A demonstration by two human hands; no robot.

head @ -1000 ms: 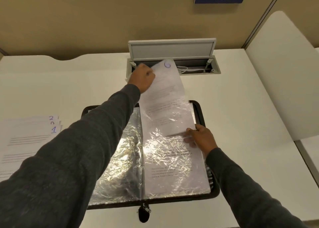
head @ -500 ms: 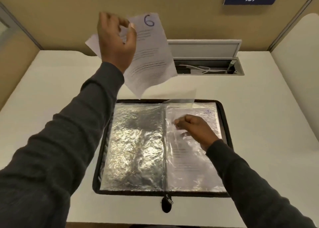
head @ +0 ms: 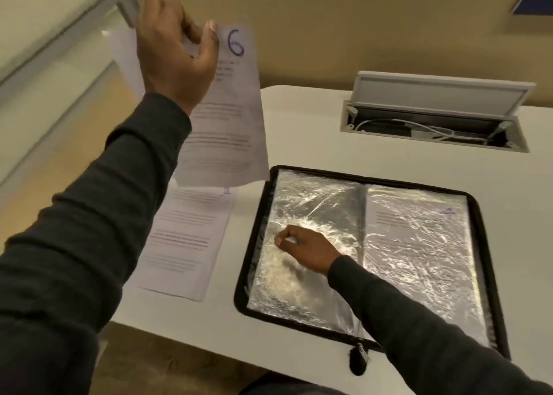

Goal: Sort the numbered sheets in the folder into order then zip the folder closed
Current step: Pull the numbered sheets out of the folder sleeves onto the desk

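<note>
My left hand (head: 176, 53) holds the sheet marked 6 (head: 230, 119) by its top edge, raised in the air above the left part of the desk. Below it lies a stack of sheets (head: 185, 239) with the one marked 1 on top. The black zip folder (head: 490, 245) lies open on the desk, its plastic sleeves shiny. My right hand (head: 305, 249) rests as a loose fist on the left sleeve (head: 299, 209), which looks empty. In the right sleeve sits a sheet marked 4 (head: 419, 239). The zip pull (head: 359, 360) hangs at the folder's near edge.
An open cable box (head: 434, 125) with a raised lid and white cables is set into the desk behind the folder. A tan partition wall runs along the back. The desk's near edge is close to the folder and the stack.
The sheet marked 6 came out of the right sleeve and my left hand carried it up and left. My right hand moved from the right sleeve to the left one. The view swung left.
</note>
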